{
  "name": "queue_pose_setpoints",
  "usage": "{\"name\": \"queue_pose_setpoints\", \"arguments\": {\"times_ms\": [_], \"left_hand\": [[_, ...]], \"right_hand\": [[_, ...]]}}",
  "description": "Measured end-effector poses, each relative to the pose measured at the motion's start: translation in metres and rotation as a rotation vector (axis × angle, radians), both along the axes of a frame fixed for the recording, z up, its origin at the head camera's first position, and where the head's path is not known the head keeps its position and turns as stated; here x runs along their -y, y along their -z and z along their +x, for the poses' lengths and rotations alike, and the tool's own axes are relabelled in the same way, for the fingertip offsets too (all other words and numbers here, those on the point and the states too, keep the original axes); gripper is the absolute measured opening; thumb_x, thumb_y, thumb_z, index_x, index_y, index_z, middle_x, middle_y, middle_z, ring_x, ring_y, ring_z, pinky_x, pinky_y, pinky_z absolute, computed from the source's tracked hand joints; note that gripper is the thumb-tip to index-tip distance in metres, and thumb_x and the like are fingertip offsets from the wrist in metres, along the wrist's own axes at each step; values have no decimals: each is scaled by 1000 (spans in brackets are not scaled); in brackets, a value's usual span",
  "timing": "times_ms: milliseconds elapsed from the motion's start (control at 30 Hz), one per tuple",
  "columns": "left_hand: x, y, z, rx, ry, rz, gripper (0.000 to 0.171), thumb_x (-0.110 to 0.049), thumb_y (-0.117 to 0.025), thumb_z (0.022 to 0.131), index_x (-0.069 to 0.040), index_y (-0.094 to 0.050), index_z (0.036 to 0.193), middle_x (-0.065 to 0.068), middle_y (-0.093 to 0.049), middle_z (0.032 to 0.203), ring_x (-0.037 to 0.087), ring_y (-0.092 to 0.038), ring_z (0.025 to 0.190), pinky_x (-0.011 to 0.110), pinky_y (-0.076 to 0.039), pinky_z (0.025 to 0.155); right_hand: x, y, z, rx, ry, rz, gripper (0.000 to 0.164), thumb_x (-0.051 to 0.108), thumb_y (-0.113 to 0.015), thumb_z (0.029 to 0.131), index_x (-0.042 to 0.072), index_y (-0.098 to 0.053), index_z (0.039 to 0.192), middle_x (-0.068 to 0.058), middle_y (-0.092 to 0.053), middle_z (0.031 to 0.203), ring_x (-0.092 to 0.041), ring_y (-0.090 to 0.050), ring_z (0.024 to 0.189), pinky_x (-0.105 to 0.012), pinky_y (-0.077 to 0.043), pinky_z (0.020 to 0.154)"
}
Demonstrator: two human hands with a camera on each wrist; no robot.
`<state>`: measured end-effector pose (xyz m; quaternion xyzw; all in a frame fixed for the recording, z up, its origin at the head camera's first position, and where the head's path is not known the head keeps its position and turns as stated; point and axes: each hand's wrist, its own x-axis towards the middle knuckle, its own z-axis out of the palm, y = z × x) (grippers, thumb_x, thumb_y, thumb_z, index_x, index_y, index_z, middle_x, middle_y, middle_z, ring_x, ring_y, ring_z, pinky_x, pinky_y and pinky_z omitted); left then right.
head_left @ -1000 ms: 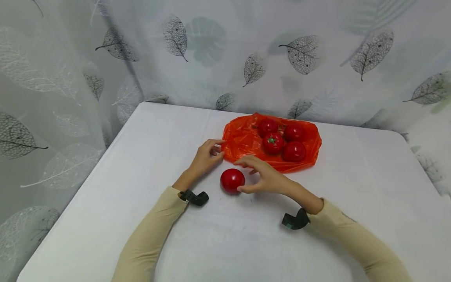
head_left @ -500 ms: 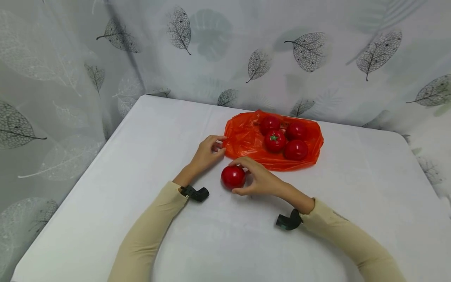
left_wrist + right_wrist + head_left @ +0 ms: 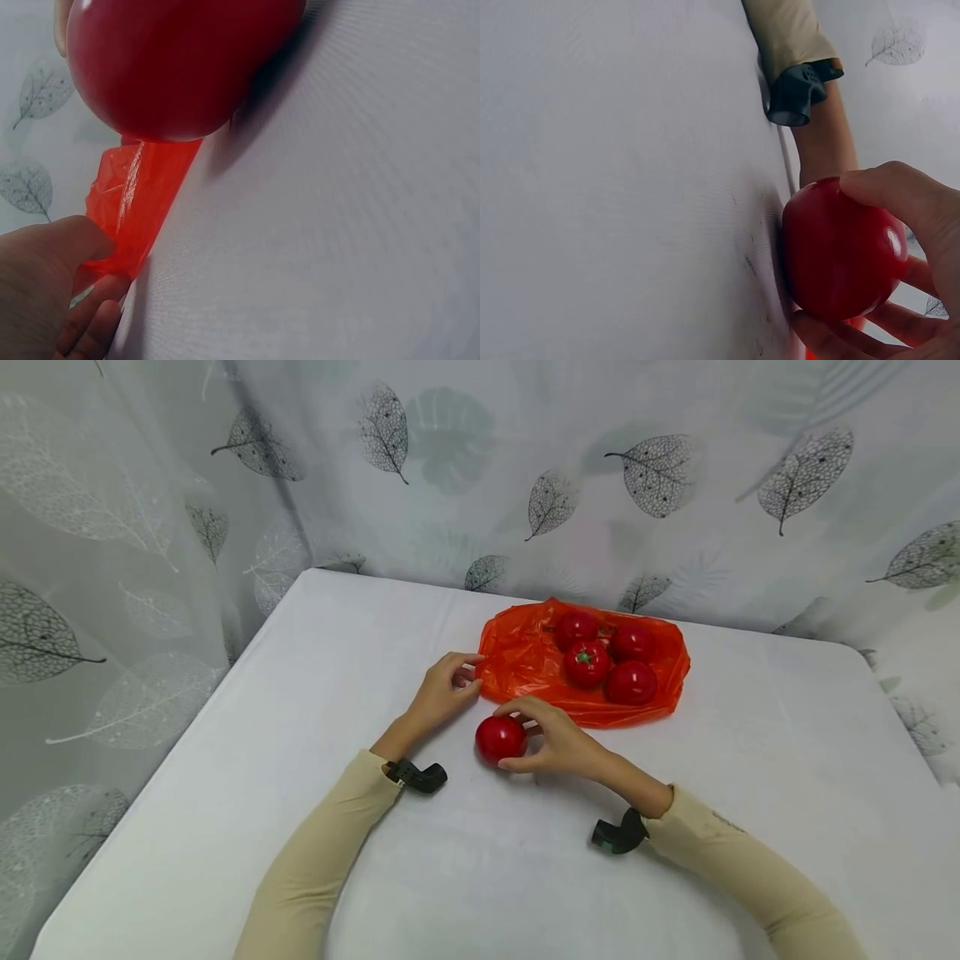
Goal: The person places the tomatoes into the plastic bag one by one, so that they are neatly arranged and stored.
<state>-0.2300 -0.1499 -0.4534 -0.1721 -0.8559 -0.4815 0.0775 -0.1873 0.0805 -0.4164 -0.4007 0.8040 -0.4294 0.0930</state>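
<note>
A single red tomato sits on the white table in front of the bag, and my right hand grips it from the right. In the right wrist view the thumb lies on one side of the tomato and the fingers curl round the other. My left hand pinches the left edge of a red plastic bag; the left wrist view shows the bag's edge between thumb and fingers. Several tomatoes lie on the open bag's right part, one with a green stem showing.
The white table extends around both arms, its left edge running diagonally. A grey curtain with a leaf print hangs behind and to the left. A small black wrist camera sits on the left wrist, another on the right.
My right hand has moved left onto the single tomato and closed its fingers and thumb round it. The left hand stays at the bag's edge. The head view has shifted slightly.
</note>
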Motion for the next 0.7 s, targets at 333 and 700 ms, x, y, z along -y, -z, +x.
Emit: {"name": "queue_pose_setpoints", "arguments": {"times_ms": [333,700], "left_hand": [[-1,-2,1,-12,-3,-3,39,-4,-67,89,-2,-61,127,17,-60,120,27,-66,99,35,-56,86],[0,0,1,-16,4,-5,38,-4,-67,89,-1,-61,127,16,-60,120,27,-66,98,36,-56,84]], "right_hand": [[-6,-1,-1,31,53,-58,59,13,-85,74,6,-57,125,-11,-60,123,-29,-61,109,-34,-58,84],[-8,-6,-6,-22,115,-126,57,10,-85,73,4,-58,124,-12,-60,124,-29,-61,108,-37,-56,87]]}}
